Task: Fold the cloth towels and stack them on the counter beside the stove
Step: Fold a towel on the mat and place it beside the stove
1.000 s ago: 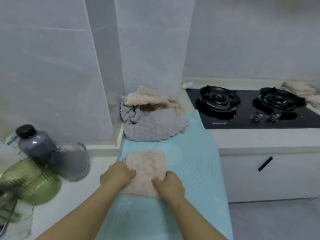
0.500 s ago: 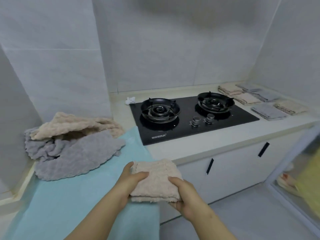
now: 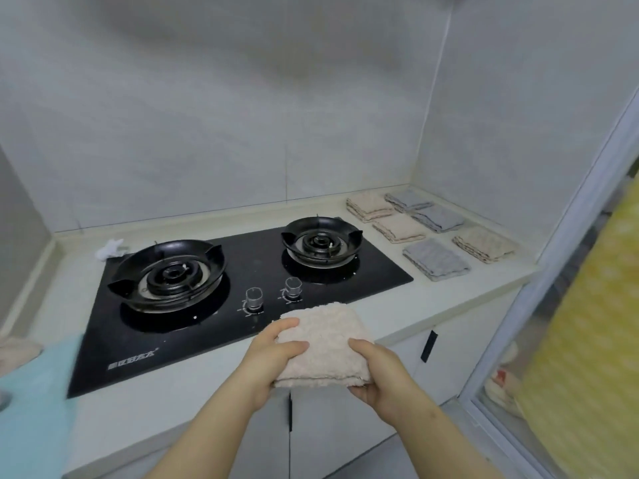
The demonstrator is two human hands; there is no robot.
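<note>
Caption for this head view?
Left hand and right hand hold a folded beige cloth towel before a black gas stove.

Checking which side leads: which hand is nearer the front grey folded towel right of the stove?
Right. The right hand holds the beige towel's right edge, left of and in front of the grey towel; the left hand holds its left edge, farther left.

- Bare, ungloved left hand (image 3: 269,361): showing uncovered as far as the wrist; the thumb is showing plainly, most fingers are being hidden from view.
- Bare, ungloved right hand (image 3: 383,375): showing uncovered as far as the wrist; only the thumb is showing in full.
- Left forearm (image 3: 207,426): showing bare along its whole visible length, down to the lower frame edge.
- Right forearm (image 3: 435,433): showing bare likewise, down to the lower frame edge.
</note>
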